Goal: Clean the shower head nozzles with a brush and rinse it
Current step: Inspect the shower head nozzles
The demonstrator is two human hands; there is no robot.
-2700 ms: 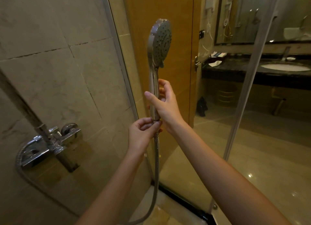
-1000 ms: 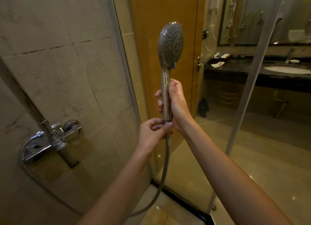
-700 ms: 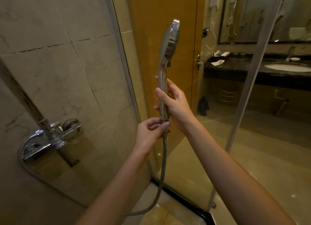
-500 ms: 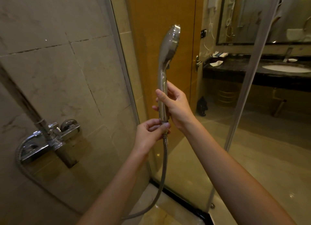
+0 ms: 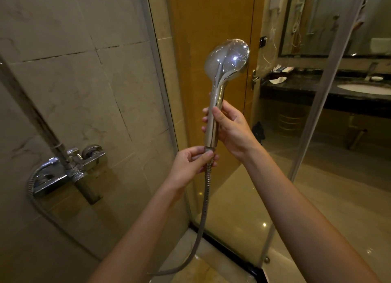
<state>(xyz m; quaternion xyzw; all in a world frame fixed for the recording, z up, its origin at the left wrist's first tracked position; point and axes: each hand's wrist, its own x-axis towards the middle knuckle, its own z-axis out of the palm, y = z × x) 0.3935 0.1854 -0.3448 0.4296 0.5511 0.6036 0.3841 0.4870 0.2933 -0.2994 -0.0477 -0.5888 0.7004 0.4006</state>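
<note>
Inside a tiled shower stall, a beige tile wall fills the left side while a glass panel and its metal frame post close off the right, leaving a narrow pocket of free air between them where a person works. Beyond the glass lie a polished floor and a dark vanity counter (a white basin is set into it at far right). A chrome mixer valve juts from the wall at lower left, well apart from the hands. The chrome shower head stands nearly upright at centre, its shiny back toward the camera, nozzles hidden. The right hand is wrapped around the handle, thumb across the front. Just below, the left hand pinches the hose nut at the handle's base between thumb and fingertips. The metal hose hangs down and curves left along the stall's threshold.
</note>
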